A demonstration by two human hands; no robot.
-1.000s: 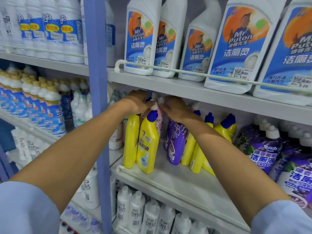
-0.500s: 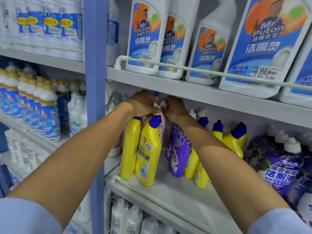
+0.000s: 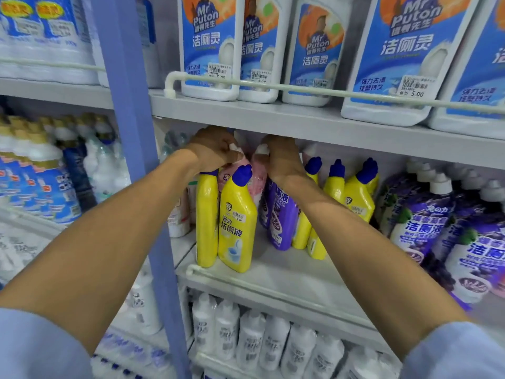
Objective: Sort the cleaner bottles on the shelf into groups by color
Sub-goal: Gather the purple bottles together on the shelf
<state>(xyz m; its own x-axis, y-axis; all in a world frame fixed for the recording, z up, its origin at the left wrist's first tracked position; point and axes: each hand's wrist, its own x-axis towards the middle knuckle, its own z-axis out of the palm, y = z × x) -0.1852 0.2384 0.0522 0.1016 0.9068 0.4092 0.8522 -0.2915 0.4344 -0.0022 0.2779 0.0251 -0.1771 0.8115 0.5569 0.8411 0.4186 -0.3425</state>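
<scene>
Two yellow bottles [image 3: 236, 222] with blue caps stand at the front left of the middle shelf [image 3: 287, 277]. Behind them are two pink bottles with white caps. My left hand [image 3: 214, 150] grips the top of the left pink bottle [image 3: 232, 166]. My right hand [image 3: 281, 157] grips the top of the right pink bottle [image 3: 259, 168]. A purple bottle [image 3: 282, 217] stands under my right wrist. More yellow bottles [image 3: 358, 198] lean to its right.
Purple-labelled white-capped bottles [image 3: 426, 225] fill the shelf's right side. Large white Mr Puton bottles [image 3: 210, 47] stand on the shelf above behind a rail [image 3: 300, 88]. A blue upright post [image 3: 131, 105] divides the bays. White bottles [image 3: 251, 337] sit on the shelf below.
The camera has moved closer to the shelf. Both hands have stayed on the pink bottle tops and have drawn slightly apart.
</scene>
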